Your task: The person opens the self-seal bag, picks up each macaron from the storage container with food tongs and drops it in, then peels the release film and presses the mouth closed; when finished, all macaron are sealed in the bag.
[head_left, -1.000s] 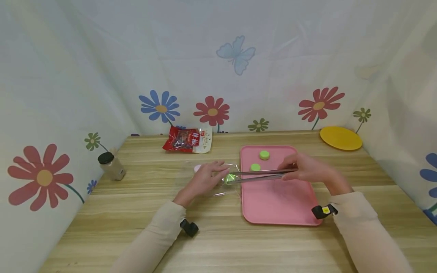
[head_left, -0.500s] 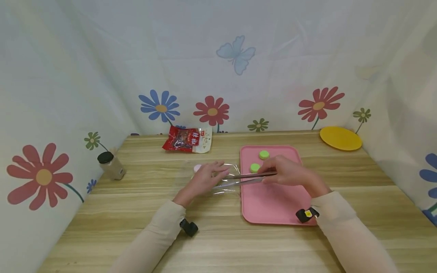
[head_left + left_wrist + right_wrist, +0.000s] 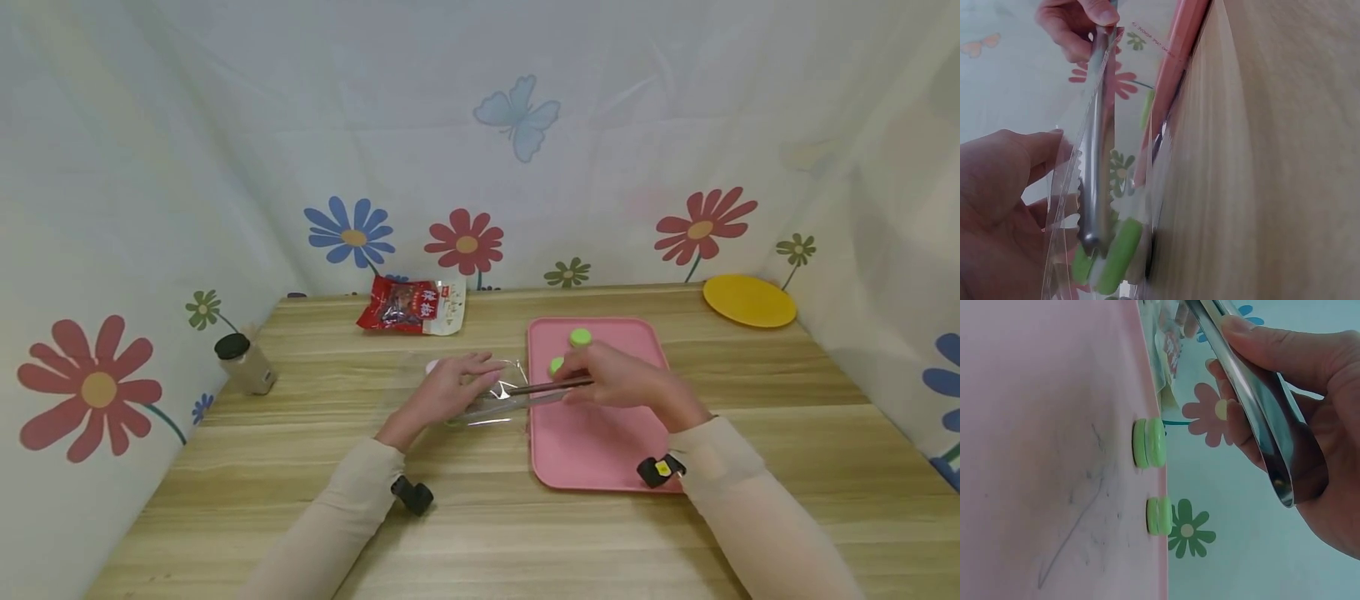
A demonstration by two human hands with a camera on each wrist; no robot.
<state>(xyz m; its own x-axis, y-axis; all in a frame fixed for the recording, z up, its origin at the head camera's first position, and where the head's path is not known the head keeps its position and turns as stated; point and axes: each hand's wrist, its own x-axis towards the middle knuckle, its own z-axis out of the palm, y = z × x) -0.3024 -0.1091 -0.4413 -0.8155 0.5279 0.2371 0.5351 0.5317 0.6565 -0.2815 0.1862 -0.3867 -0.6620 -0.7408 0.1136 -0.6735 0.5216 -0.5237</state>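
Observation:
My left hand (image 3: 453, 387) holds the edge of a clear plastic bag (image 3: 491, 414), with thumb and fingers at its mouth. Metal tongs (image 3: 1092, 162) reach into the bag from the right, gripped in my right hand (image 3: 615, 375). A green macaron (image 3: 1116, 256) sits inside the bag at the tips of the tongs; whether they still pinch it I cannot tell. Two more green macarons, a nearer one (image 3: 1149, 442) and a farther one (image 3: 1159, 515), stand on the pink tray (image 3: 600, 454) below my right hand. A pale macaron (image 3: 431, 366) shows partly behind my left hand.
A red and white snack packet (image 3: 412, 307) lies at the back of the wooden table (image 3: 465, 533). The yellow plate (image 3: 750, 301) is at the back right. A jar with a black lid (image 3: 246, 364) stands at the left, near the flowered curtain (image 3: 525, 208).
My right hand has moved left, carrying the tongs and the green macaron deeper into the bag under my left hand. The left hand has stayed nearly in place.

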